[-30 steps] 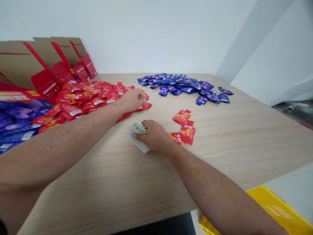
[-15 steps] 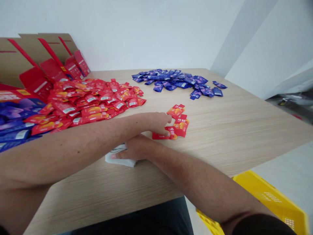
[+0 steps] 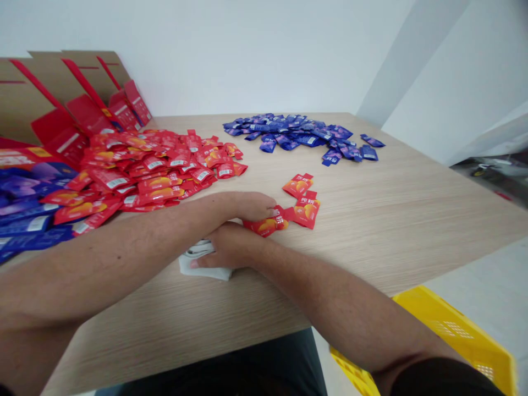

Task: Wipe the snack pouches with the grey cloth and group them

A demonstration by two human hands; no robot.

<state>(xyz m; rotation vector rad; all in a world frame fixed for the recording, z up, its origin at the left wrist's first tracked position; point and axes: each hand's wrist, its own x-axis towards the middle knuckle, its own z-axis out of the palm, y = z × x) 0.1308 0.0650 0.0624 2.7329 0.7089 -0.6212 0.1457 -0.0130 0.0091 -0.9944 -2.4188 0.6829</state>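
Note:
My left arm crosses over my right wrist. At its end, my left hand [image 3: 253,206] is closed on red sachets [image 3: 268,224] with an orange fruit print; how many it holds is partly hidden. Just right of them, two more red sachets, an upper one [image 3: 297,186] and a lower one [image 3: 307,210], lie flat on the table. Beneath my left forearm, my right hand [image 3: 229,245] grips a soft white folded cloth-like thing [image 3: 208,270] with dark lines on top. Its thumb presses the near side, while the other fingers are mostly hidden.
A large heap of red sachets [image 3: 152,170] lies at left, beside blue packs [image 3: 28,203] and upright red-and-brown cardboard boxes [image 3: 86,104]. Blue sachets [image 3: 289,132] are piled near the wall. A yellow crate [image 3: 449,324] stands below the table's [image 3: 391,220] right edge.
My left hand has drawn the nearest red sachets leftward and turned them, closing on them. The two other loose sachets stay put. My right hand still holds the white cloth-like thing.

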